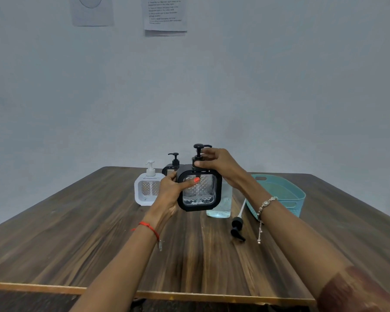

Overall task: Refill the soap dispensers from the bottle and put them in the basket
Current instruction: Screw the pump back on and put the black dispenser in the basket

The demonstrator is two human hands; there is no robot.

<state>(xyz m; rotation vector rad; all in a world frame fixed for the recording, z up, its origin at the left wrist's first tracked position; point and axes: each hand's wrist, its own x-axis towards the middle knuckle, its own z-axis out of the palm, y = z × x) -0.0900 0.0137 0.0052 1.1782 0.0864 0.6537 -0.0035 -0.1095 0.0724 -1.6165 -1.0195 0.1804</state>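
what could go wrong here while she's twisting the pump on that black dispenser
1. The black dispenser is held above the table by the left hand alone while the right hand grips its pump collar; a slip could drop it.
2. The clear refill bottle stands open just behind, its pump lying loose on the table; a bumping forearm might tip it.
3. Liquid is visible in the dispenser, so tilting could spill it.

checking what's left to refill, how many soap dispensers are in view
3: a black dispenser held up in both hands, a white dispenser standing on the table, and a second black dispenser behind, partly hidden. None shows in the basket.
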